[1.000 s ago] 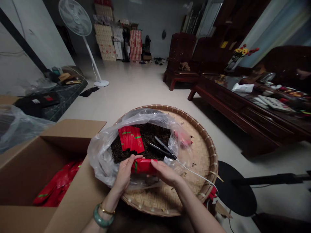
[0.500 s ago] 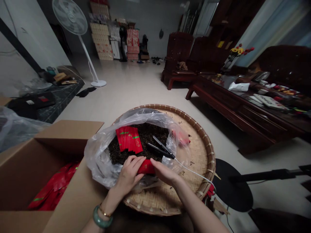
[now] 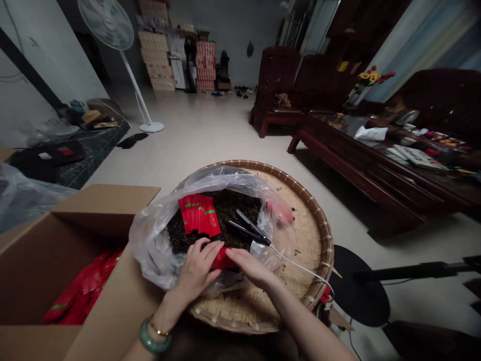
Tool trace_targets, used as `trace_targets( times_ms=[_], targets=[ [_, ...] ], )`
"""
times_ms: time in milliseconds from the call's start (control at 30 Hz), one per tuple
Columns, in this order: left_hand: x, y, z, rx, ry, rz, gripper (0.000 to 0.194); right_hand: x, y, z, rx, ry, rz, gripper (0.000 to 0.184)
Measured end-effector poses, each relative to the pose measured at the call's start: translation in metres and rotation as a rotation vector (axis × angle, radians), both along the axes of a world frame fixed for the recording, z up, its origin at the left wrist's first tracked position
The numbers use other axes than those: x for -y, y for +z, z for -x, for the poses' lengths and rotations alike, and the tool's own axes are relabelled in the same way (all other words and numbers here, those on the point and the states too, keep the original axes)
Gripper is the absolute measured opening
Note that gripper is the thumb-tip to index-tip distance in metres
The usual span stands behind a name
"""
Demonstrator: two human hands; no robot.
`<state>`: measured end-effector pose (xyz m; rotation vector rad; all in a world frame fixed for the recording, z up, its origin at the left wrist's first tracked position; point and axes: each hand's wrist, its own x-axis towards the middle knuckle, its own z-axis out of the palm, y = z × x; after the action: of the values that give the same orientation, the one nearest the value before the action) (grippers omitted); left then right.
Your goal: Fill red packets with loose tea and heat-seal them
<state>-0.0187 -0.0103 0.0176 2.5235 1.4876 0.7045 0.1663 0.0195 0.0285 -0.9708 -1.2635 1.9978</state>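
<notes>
Both hands meet over the near edge of a clear plastic bag [image 3: 158, 235] full of dark loose tea [image 3: 240, 205]. My left hand [image 3: 197, 268] and my right hand [image 3: 251, 265] pinch a small red packet [image 3: 222, 259] between them, fingers closed on it. A stack of flat red packets [image 3: 198, 214] lies on the tea just beyond. A black clamp-like sealer tool [image 3: 248, 229] with a white cord [image 3: 300, 268] rests on the tea to the right. The bag sits in a round woven bamboo tray [image 3: 311, 235].
An open cardboard box [image 3: 101, 210] at my left holds red packets [image 3: 80, 291]. A black round stool [image 3: 361, 301] stands to the right. Beyond are a dark wooden table [image 3: 376, 170], chairs, a standing fan [image 3: 108, 25] and stacked boxes [image 3: 169, 60].
The red packet was held out lengthwise between my hands; now my hands have closed together over it, so only a small part shows. The view shifted slightly.
</notes>
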Motion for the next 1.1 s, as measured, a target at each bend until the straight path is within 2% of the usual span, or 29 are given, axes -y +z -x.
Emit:
trace_targets(
  times_ms=[167, 267, 333, 400, 467, 567, 667, 733, 867, 967, 1100],
  targets=[
    [-0.006, -0.003, 0.000, 0.168, -0.001, -0.003, 0.062, -0.009, 0.012, -0.006, -0.037, -0.011, 0.020, 0.050],
    [-0.011, -0.007, 0.010, 0.306, 0.082, -0.045, 0.048, -0.026, 0.009, -0.020, 0.006, -0.103, -0.004, 0.051],
    [-0.013, -0.008, 0.015, 0.396, 0.167, -0.038, 0.042, -0.035, 0.001, -0.025, 0.196, -0.137, -0.196, 0.038],
    [-0.015, -0.009, 0.017, 0.493, 0.255, 0.006, 0.043, -0.040, -0.010, -0.022, 0.417, -0.050, -0.491, 0.031],
    [-0.015, -0.010, 0.017, 0.581, 0.333, 0.065, 0.047, -0.041, -0.018, -0.013, 0.562, 0.119, -0.756, 0.052],
    [-0.015, -0.012, 0.015, 0.679, 0.401, 0.135, 0.053, -0.040, -0.021, 0.004, 0.696, 0.349, -0.939, 0.077],
    [-0.015, -0.016, 0.015, 0.750, 0.430, 0.184, 0.056, -0.039, -0.016, 0.016, 0.825, 0.432, -0.990, 0.075],
    [-0.015, -0.018, 0.016, 0.791, 0.437, 0.212, 0.058, -0.038, -0.013, 0.021, 0.866, 0.458, -1.008, 0.070],
    [-0.015, -0.020, 0.017, 0.838, 0.433, 0.240, 0.057, -0.035, -0.009, 0.026, 0.933, 0.486, -1.047, 0.073],
    [-0.014, -0.018, 0.018, 0.837, 0.432, 0.238, 0.056, -0.035, -0.010, 0.028, 0.932, 0.456, -1.052, 0.053],
    [-0.013, -0.019, 0.020, 0.846, 0.439, 0.245, 0.056, -0.042, -0.015, 0.025, 0.802, 0.408, -0.988, 0.031]
  ],
)
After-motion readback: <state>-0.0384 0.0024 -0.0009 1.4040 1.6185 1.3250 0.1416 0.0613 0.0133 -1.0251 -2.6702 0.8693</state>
